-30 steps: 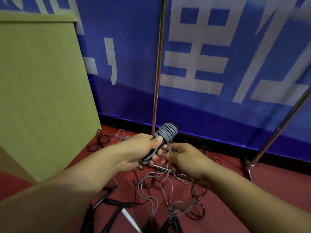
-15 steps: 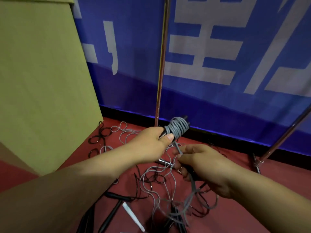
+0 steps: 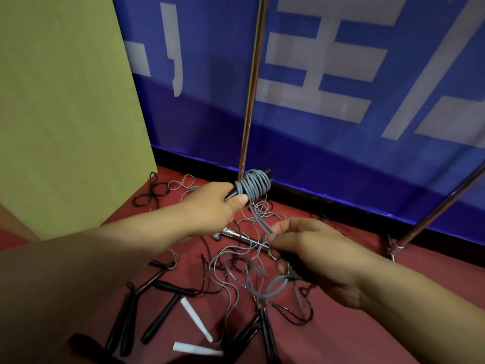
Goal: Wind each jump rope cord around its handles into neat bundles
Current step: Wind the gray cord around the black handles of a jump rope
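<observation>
My left hand (image 3: 214,206) grips the black handles of a jump rope, whose upper part carries a thick coil of grey cord (image 3: 254,185). A grey strand runs down from the coil to my right hand (image 3: 312,252), which pinches it between thumb and fingers. Below that hand the same cord hangs in a loose loop (image 3: 273,286). On the red floor (image 3: 354,337) beneath lies a tangle of grey and black cords (image 3: 236,256) with several black handles (image 3: 162,311).
A yellow-green panel (image 3: 65,114) stands at the left. A blue banner (image 3: 341,114) with white characters fills the back, with a metal pole (image 3: 249,101) in front and a slanted pole (image 3: 433,214) at the right. Two white strips (image 3: 195,319) lie on the floor.
My right hand has drawn the grey strand down and to the right, away from the coil. The left hand has kept the wound handles raised near the pole.
</observation>
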Tool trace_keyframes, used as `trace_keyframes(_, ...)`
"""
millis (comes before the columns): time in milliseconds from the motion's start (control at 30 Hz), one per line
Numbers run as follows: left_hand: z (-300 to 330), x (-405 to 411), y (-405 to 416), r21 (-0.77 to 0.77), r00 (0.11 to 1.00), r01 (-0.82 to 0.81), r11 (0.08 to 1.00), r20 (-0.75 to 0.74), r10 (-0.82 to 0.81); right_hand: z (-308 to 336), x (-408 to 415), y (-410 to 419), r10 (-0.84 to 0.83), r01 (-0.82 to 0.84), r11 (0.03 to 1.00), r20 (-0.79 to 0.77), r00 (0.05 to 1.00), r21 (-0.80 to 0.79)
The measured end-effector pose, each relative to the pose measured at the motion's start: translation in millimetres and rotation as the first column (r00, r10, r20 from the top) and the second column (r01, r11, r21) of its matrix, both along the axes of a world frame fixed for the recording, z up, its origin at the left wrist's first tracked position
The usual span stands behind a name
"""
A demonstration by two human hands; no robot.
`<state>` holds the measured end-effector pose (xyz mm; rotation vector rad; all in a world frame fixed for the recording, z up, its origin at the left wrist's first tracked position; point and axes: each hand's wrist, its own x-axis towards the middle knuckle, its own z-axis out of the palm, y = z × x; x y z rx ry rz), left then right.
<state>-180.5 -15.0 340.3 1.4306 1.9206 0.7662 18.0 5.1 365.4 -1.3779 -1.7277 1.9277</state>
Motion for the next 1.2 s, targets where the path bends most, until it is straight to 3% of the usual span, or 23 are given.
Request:
trace_keyframes(500, 7, -12, -15, 0.025, 0.978, 0.073, 0.997, -0.196, -0.066, 11, -23, -2, 0.046, -0.049, 0.998, 0.067, 0.997, 0.037)
trace_keyframes(633, 7, -15, -16, -0.058, 0.943, 0.134, 0.989, -0.301, -0.145, 13, -23, -1, 0.045, -0.048, 0.992, 0.029, 0.999, 0.114)
trace_keyframes(733, 7, -14, -19, -0.112, 0.931, 0.155, 0.982, -0.315, -0.183, 10, -22, 0, 0.077, -0.094, 0.956, 0.072, 0.994, 0.278)
trace_keyframes(833, 7, -12, -21, -0.171, 0.924, 0.209, 0.963, -0.289, -0.252, 5, -19, 4, 0.117, -0.179, 0.827, 0.149, 0.982, 0.533)
trace_keyframes(900, 7, -9, -22, -0.213, 0.902, 0.267, 0.940, -0.287, -0.321, 4, -16, 7, 0.127, -0.288, 0.609, 0.267, 0.955, 0.739)
trace_keyframes(1000, 13, -2, -27, -0.255, 0.882, 0.374, 0.892, -0.198, -0.427, 5, -11, 12, 0.122, -0.433, 0.321, 0.417, 0.901, 0.842)
trace_keyframes(1067, 20, 2, -31, -0.253, 0.872, 0.418, 0.872, -0.157, -0.463, 9, -8, 17, 0.109, -0.426, 0.284, 0.413, 0.904, 0.859)
trace_keyframes(1200, 31, 1, -39, -0.235, 0.840, 0.480, 0.845, -0.153, -0.520, 14, -2, 28, 0.037, -0.343, 0.364, 0.355, 0.934, 0.866)
